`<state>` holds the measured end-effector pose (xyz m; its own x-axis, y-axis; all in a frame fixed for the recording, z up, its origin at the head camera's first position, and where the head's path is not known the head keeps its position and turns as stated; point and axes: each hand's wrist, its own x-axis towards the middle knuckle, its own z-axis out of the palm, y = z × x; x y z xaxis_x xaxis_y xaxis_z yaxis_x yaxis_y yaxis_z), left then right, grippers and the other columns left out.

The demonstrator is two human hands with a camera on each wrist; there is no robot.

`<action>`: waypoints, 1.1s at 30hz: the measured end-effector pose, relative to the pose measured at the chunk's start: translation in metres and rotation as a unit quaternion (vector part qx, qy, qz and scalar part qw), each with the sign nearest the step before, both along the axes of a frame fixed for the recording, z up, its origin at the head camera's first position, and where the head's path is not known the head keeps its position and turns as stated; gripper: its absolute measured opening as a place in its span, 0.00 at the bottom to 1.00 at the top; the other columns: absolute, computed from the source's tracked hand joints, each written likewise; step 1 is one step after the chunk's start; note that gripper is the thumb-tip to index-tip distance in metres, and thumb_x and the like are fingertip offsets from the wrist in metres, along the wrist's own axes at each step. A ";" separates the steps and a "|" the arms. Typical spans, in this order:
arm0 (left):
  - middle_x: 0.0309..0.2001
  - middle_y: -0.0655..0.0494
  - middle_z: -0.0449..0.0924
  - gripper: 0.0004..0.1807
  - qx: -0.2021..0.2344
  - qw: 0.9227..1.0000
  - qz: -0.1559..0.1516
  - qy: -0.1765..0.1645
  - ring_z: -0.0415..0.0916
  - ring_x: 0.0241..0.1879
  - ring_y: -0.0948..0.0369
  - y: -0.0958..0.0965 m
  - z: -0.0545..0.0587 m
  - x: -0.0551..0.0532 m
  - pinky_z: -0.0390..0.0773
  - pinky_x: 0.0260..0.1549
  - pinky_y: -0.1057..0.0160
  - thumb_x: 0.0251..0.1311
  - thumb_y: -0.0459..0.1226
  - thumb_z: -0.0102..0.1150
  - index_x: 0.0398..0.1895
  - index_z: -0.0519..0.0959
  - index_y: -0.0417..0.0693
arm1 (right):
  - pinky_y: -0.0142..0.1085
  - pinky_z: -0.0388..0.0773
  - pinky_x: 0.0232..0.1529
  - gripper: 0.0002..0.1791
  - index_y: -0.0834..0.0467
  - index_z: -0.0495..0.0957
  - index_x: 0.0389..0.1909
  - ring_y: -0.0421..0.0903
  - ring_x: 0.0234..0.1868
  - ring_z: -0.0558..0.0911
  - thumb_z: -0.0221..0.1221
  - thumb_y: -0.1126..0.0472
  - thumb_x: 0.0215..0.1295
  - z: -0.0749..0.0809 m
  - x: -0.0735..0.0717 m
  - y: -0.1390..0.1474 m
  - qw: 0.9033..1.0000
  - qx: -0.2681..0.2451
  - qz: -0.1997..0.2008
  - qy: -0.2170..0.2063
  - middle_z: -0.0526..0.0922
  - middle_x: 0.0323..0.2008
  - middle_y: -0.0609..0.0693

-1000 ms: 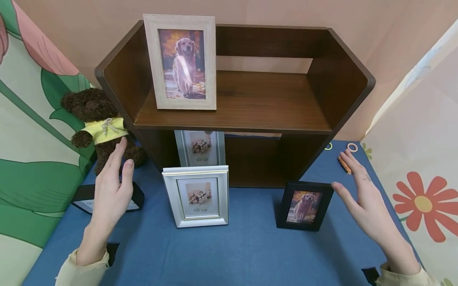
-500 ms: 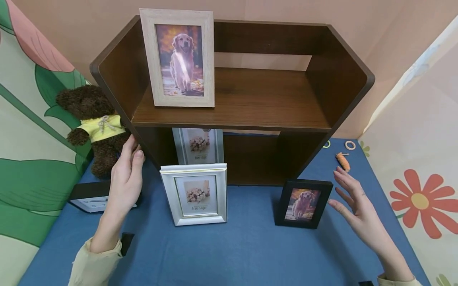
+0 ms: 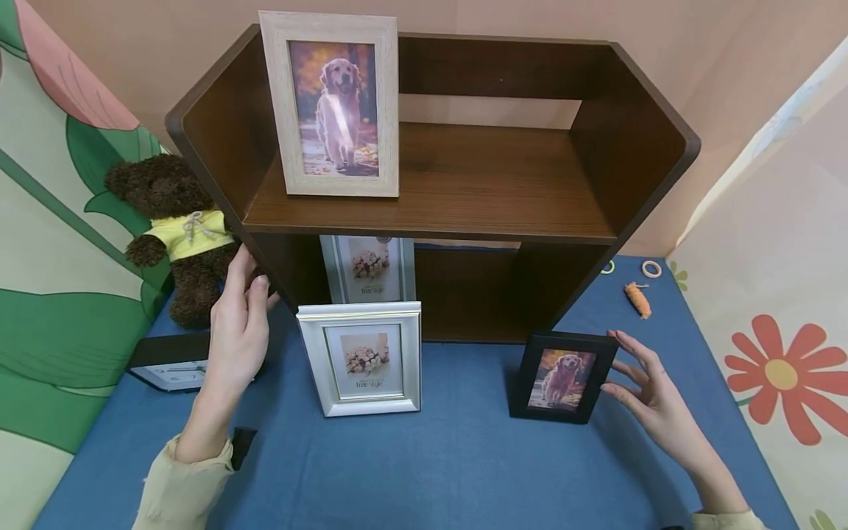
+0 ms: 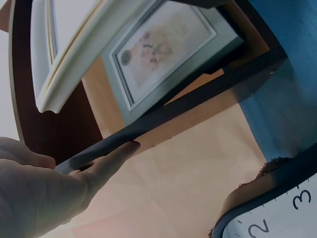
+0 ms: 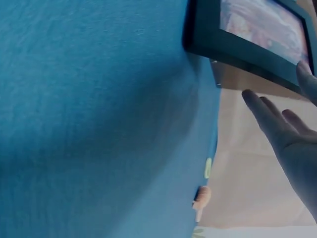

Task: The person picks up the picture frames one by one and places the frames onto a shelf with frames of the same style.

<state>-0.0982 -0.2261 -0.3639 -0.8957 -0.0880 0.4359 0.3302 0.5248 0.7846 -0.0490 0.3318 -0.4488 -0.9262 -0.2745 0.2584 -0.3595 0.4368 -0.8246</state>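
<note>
My left hand [image 3: 238, 331] is at the lower left side panel of a dark brown wooden bookshelf [image 3: 490, 184]. In the left wrist view its thumb and a straight finger pinch the panel's edge from either side. My right hand [image 3: 652, 394] is beside a small black picture frame [image 3: 589, 375] with a dog photo, fingers parted around its right edge. In the right wrist view the thumb overlaps the frame's front and the other fingers reach behind; contact is unclear. A silver-white picture frame [image 3: 411, 361] stands on the blue cloth before the bookshelf.
A whitewashed picture frame [image 3: 387, 110] stands on the upper shelf, a grey-blue one [image 3: 405, 272] below. Left are a brown teddy bear [image 3: 192, 235] in yellow and a black-cased clock [image 3: 172, 372]. A small carrot [image 3: 637, 300] and a pale ring [image 3: 651, 269] lie right.
My left hand has moved right, from in front of the teddy bear to the bookshelf's side panel. My right hand has come down and left to the black frame's edge, uncovering the carrot.
</note>
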 end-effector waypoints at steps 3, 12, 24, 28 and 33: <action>0.81 0.48 0.62 0.31 -0.005 1.000 0.006 0.000 0.67 0.75 0.46 0.001 0.001 -0.002 0.79 0.58 0.49 0.87 0.33 0.39 0.88 0.53 0.53 | 0.24 0.82 0.53 0.58 0.58 0.48 0.87 0.28 0.65 0.75 0.60 0.92 0.60 -0.006 0.000 0.001 1.000 0.000 -0.001 0.000 0.61 0.79 0.40; 0.81 0.47 0.62 0.32 -0.012 1.000 0.014 0.002 0.67 0.76 0.45 -0.001 -0.001 -0.005 0.79 0.54 0.35 0.87 0.33 0.41 0.88 0.52 0.54 | 0.23 0.83 0.48 0.62 0.50 0.43 0.89 0.24 0.60 0.75 0.65 0.85 0.64 -0.011 0.001 -0.002 0.999 0.038 -0.023 -0.020 0.61 0.74 0.31; 0.79 0.38 0.65 0.32 -0.033 0.999 -0.003 -0.008 0.73 0.69 0.37 -0.003 -0.003 -0.011 0.79 0.54 0.29 0.86 0.31 0.41 0.88 0.50 0.48 | 0.24 0.84 0.48 0.62 0.50 0.41 0.88 0.26 0.57 0.80 0.64 0.86 0.64 -0.018 0.000 -0.004 0.999 0.023 -0.020 -0.019 0.72 0.64 0.24; 0.79 0.37 0.63 0.33 -0.030 0.999 -0.006 -0.012 0.72 0.69 0.36 -0.003 -0.002 -0.011 0.79 0.54 0.28 0.86 0.31 0.41 0.88 0.48 0.49 | 0.25 0.84 0.48 0.62 0.51 0.39 0.88 0.27 0.58 0.81 0.62 0.87 0.65 -0.019 0.000 -0.004 1.000 0.009 -0.011 -0.025 0.73 0.64 0.23; 0.80 0.38 0.62 0.33 -0.031 0.999 -0.005 -0.014 0.73 0.69 0.37 -0.003 -0.003 -0.012 0.80 0.54 0.28 0.87 0.32 0.41 0.89 0.47 0.50 | 0.25 0.84 0.48 0.61 0.50 0.38 0.88 0.28 0.59 0.81 0.61 0.87 0.66 -0.020 0.000 -0.004 0.999 -0.005 -0.004 -0.032 0.74 0.64 0.23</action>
